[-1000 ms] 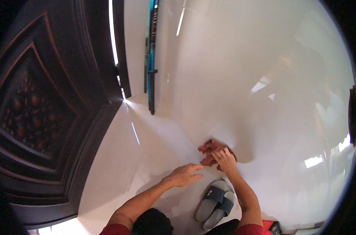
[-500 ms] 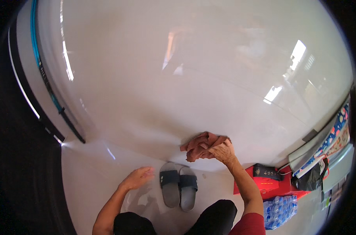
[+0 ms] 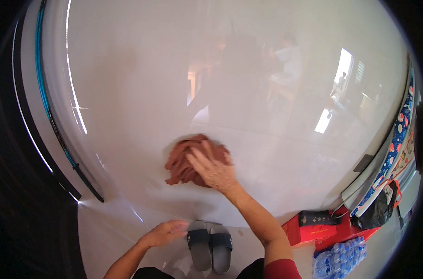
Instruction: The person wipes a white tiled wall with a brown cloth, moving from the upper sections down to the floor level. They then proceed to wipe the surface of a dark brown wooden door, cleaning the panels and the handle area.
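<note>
A crumpled reddish-brown cloth [image 3: 178, 163] lies against the glossy pale wall [image 3: 276, 172]. My right hand [image 3: 216, 171] holds it there, pressing with its fingers spread over the folds; the cloth's edge is blurred by motion. Lower left, my left hand [image 3: 164, 233] hangs apart from the wall with nothing in it, its fingers stretched out and a little smeared. Next to that hand, a pair of grey slide sandals [image 3: 221, 253] with dark straps stands on the floor near the foot of the wall.
Red boxes [image 3: 297, 232] stand at the lower right, a dark case [image 3: 313, 217] on top. Blue-capped water bottles [image 3: 339, 258] sit before them, a black plastic bag [image 3: 379, 211] and patterned cloth [image 3: 397, 139] beyond. A teal pole [image 3: 43, 93] leans at the left.
My right hand and the cloth have moved up and left along the wall, and the fingers have spread over it. The view has shifted, with the sandals and boxes lower in the picture.
</note>
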Tool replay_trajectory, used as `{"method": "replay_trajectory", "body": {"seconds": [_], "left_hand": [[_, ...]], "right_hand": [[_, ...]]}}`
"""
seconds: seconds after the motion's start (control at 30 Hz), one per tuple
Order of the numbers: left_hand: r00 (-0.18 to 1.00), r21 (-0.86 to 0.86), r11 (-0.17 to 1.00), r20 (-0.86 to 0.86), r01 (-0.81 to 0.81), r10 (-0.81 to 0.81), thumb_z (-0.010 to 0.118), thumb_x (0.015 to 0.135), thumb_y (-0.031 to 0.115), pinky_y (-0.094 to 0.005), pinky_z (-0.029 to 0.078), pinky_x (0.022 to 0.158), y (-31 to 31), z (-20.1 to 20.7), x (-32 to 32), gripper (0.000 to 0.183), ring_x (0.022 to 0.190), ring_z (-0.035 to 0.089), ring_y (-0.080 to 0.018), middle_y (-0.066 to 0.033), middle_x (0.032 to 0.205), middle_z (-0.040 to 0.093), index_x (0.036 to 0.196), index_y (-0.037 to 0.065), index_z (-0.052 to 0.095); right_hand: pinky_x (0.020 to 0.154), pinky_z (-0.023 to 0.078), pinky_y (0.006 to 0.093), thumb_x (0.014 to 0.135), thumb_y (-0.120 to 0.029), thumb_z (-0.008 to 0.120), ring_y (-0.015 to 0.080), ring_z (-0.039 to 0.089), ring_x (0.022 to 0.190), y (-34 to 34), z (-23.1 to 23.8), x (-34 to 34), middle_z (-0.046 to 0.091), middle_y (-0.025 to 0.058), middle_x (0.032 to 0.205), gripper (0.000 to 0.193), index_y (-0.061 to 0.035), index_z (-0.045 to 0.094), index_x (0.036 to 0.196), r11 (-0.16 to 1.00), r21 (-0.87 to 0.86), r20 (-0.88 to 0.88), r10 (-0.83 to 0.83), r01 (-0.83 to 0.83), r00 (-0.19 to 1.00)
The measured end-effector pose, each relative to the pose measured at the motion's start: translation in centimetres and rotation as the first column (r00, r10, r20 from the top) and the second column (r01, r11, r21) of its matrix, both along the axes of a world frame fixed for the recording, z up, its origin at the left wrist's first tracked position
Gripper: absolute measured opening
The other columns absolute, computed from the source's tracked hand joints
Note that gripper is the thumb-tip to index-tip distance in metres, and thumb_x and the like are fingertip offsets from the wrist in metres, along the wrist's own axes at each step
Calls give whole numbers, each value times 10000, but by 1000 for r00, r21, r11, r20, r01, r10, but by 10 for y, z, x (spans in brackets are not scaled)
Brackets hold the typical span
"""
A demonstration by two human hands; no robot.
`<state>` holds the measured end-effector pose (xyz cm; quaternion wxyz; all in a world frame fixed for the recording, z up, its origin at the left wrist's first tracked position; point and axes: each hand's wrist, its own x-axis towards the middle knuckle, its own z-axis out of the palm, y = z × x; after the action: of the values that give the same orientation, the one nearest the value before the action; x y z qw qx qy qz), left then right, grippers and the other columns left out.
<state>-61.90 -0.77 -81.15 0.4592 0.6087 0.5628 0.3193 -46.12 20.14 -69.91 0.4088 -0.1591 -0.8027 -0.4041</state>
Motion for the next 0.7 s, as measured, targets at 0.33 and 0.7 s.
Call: {"method": "replay_trajectory", "body": {"seconds": [0.33,0.7], "left_hand": [[999,26,1000,43,-17,16,602,865,281,-356,490,737,-52,-22,60,316,880,603,-262,-107,1000,619,1118,96,575],[877,200,966,-478,161,-47,601,779,270,-492,464,751,-69,-43,97,309,892,576,-340,-148,989,613,1027,85,615]], "right_hand": [[978,301,489,761,-168,559,370,443,1206,19,85,63,523,140,1264,373,-78,601,1121,995,-38,-378,-98,90,921],[1004,266,523,906,-173,496,451,360,1228,28,113,121,381,258,1365,427,-12,437,1298,961,-22,-637,-227,277,737]]}}
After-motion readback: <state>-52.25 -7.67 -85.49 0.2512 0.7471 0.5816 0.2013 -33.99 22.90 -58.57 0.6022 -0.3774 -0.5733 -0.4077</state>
